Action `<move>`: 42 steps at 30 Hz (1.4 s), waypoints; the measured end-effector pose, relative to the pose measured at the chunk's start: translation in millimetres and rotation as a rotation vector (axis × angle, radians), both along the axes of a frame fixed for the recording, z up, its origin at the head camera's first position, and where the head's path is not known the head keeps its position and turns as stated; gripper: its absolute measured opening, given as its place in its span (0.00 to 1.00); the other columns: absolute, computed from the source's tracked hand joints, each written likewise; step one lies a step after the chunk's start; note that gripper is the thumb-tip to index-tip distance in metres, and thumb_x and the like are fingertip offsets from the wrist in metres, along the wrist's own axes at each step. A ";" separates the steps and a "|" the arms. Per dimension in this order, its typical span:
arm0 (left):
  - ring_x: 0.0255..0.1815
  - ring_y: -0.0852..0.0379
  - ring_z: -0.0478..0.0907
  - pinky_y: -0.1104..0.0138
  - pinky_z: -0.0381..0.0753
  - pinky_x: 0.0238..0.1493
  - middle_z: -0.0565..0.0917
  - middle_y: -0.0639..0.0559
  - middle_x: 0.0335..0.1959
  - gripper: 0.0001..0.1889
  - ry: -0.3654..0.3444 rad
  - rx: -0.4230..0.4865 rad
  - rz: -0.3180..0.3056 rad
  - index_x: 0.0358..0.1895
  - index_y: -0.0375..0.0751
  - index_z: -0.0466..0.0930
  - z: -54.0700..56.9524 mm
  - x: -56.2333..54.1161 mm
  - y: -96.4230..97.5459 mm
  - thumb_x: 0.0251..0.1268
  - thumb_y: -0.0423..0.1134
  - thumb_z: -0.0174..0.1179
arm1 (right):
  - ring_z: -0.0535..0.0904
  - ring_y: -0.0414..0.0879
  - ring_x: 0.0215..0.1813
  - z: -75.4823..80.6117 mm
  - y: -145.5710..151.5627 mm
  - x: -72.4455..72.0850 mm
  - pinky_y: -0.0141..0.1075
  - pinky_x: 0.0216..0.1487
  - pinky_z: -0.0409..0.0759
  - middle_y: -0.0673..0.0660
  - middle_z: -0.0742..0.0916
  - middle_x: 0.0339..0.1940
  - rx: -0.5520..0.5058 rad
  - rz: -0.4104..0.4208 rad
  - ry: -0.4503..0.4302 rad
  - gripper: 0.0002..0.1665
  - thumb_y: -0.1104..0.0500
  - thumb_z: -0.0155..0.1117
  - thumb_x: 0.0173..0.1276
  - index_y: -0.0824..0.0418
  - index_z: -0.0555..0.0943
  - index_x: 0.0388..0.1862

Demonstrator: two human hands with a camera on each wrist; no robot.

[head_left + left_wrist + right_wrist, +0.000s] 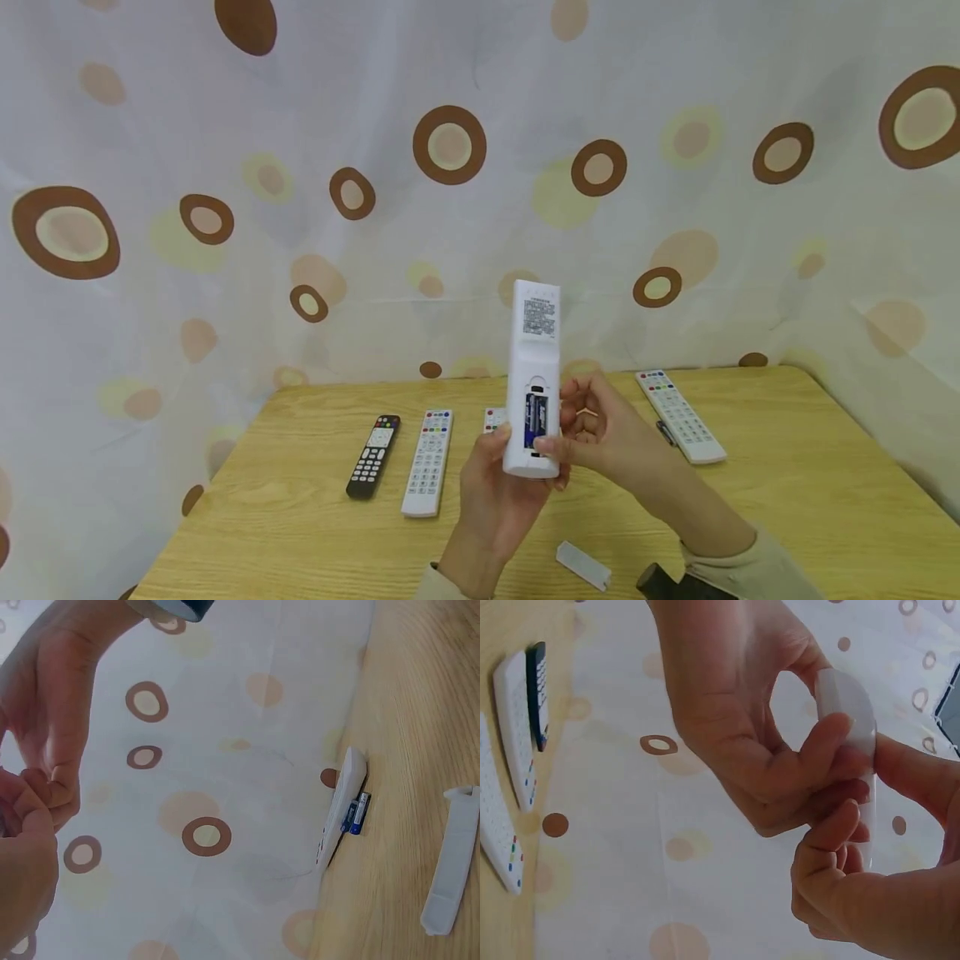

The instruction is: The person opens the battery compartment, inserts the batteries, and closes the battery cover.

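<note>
A white remote control [534, 367] is held upright, its back towards me, with the battery compartment uncovered. Blue batteries [536, 417] lie inside that compartment. My left hand [495, 492] grips the remote's lower end, thumb along its left edge. From the right side, my right hand [611, 429] has its thumb on the lower end of the batteries, while its fingers curl at the remote's right edge. The right wrist view catches the remote edge-on, partly hidden by fingers. On the table below lies the detached white battery cover [583, 565].
Left on the wooden table [300, 492] lie a black remote [372, 457] and a white one [427, 462]. Another white remote [493, 418] is mostly hidden behind the hands. Far right, a white remote [681, 417] has loose batteries [358, 814] beside it. Behind hangs a patterned curtain [480, 225].
</note>
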State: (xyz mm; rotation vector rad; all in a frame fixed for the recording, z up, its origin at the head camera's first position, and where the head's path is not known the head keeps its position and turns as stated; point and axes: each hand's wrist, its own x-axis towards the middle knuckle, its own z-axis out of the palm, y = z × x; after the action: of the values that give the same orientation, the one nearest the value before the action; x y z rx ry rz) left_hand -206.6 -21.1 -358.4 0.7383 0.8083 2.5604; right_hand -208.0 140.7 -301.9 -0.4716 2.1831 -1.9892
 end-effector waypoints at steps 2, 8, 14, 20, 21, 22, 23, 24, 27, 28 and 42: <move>0.39 0.59 0.75 0.71 0.75 0.40 0.74 0.47 0.51 0.28 -0.018 0.013 0.001 0.69 0.39 0.57 0.4 -2.6 -1.4 0.68 0.46 0.41 | 0.74 0.49 0.42 -5.9 1.1 -3.0 0.34 0.40 0.78 0.60 0.74 0.44 0.007 0.009 0.002 0.30 0.58 0.68 0.64 0.69 0.63 0.56; 0.42 0.56 0.75 0.72 0.75 0.40 0.72 0.46 0.55 0.31 -0.108 0.027 0.038 0.74 0.44 0.47 1.2 -6.6 -7.1 0.69 0.46 0.39 | 0.76 0.45 0.35 -47.8 18.3 -17.5 0.34 0.36 0.79 0.55 0.79 0.34 0.229 0.106 0.092 0.15 0.55 0.56 0.73 0.67 0.76 0.45; 0.41 0.55 0.76 0.71 0.76 0.39 0.74 0.46 0.54 0.30 -0.133 0.038 0.030 0.73 0.44 0.49 0.4 -4.6 -9.5 0.69 0.46 0.39 | 0.72 0.37 0.30 -100.5 28.9 -10.9 0.33 0.31 0.75 0.45 0.79 0.30 0.690 0.324 0.144 0.09 0.60 0.71 0.59 0.57 0.81 0.37; 0.42 0.55 0.75 0.71 0.76 0.39 0.73 0.46 0.55 0.31 -0.128 0.045 0.023 0.74 0.46 0.49 2.6 -3.2 -8.7 0.69 0.47 0.41 | 0.70 0.36 0.29 -135.3 26.1 0.4 0.35 0.32 0.75 0.41 0.76 0.28 0.925 0.314 0.126 0.17 0.62 0.76 0.49 0.50 0.81 0.37; 0.42 0.55 0.76 0.71 0.76 0.39 0.74 0.46 0.55 0.31 -0.128 0.047 0.020 0.74 0.46 0.49 2.8 -3.0 -8.6 0.68 0.47 0.42 | 0.70 0.36 0.29 -139.3 25.2 0.7 0.35 0.32 0.75 0.40 0.75 0.28 0.942 0.309 0.144 0.15 0.63 0.75 0.50 0.51 0.81 0.35; 0.42 0.55 0.76 0.71 0.76 0.39 0.74 0.46 0.55 0.32 -0.127 0.051 0.014 0.74 0.46 0.49 3.0 -2.8 -8.4 0.68 0.47 0.42 | 0.69 0.36 0.28 -142.3 24.1 0.5 0.35 0.31 0.74 0.41 0.75 0.27 0.965 0.307 0.167 0.13 0.64 0.74 0.51 0.52 0.82 0.33; 0.42 0.55 0.76 0.71 0.76 0.39 0.74 0.46 0.55 0.32 -0.127 0.054 0.009 0.73 0.46 0.49 3.0 -2.5 -8.2 0.68 0.47 0.43 | 0.68 0.35 0.27 -143.9 23.0 0.7 0.35 0.30 0.74 0.42 0.74 0.26 0.983 0.308 0.194 0.11 0.65 0.73 0.52 0.54 0.82 0.32; 0.41 0.55 0.76 0.71 0.76 0.39 0.74 0.46 0.55 0.31 -0.126 0.057 0.005 0.73 0.46 0.50 3.0 -2.3 -7.9 0.68 0.47 0.43 | 0.68 0.35 0.27 -144.5 22.4 1.6 0.34 0.29 0.73 0.42 0.74 0.25 1.003 0.309 0.240 0.09 0.66 0.71 0.52 0.55 0.82 0.30; 0.41 0.55 0.76 0.71 0.75 0.39 0.75 0.47 0.54 0.31 -0.140 0.068 -0.007 0.72 0.45 0.51 2.5 -1.1 -6.5 0.67 0.48 0.43 | 0.67 0.36 0.25 -145.1 21.1 6.4 0.32 0.26 0.70 0.46 0.73 0.24 1.021 0.311 0.409 0.06 0.69 0.70 0.50 0.61 0.81 0.26; 0.40 0.56 0.76 0.71 0.75 0.39 0.75 0.47 0.54 0.31 -0.152 0.071 -0.009 0.72 0.45 0.52 2.1 -0.5 -5.8 0.67 0.48 0.43 | 0.67 0.36 0.25 -144.2 21.5 8.0 0.31 0.25 0.69 0.46 0.73 0.23 1.023 0.314 0.463 0.06 0.69 0.70 0.50 0.62 0.81 0.25; 0.39 0.58 0.71 0.71 0.70 0.38 0.75 0.50 0.54 0.33 -0.398 0.018 0.009 0.72 0.40 0.53 -4.2 13.1 14.9 0.67 0.51 0.43 | 0.67 0.30 0.29 -84.2 55.4 6.6 0.28 0.27 0.73 0.42 0.73 0.31 0.662 -0.003 0.661 0.12 0.71 0.58 0.66 0.60 0.82 0.45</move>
State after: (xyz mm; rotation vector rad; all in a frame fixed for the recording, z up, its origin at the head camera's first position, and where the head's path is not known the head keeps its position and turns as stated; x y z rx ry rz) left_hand -193.4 -6.2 -362.6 0.2132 0.6573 2.5996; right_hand -201.4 196.1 -386.2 -1.1080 3.0071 -1.0515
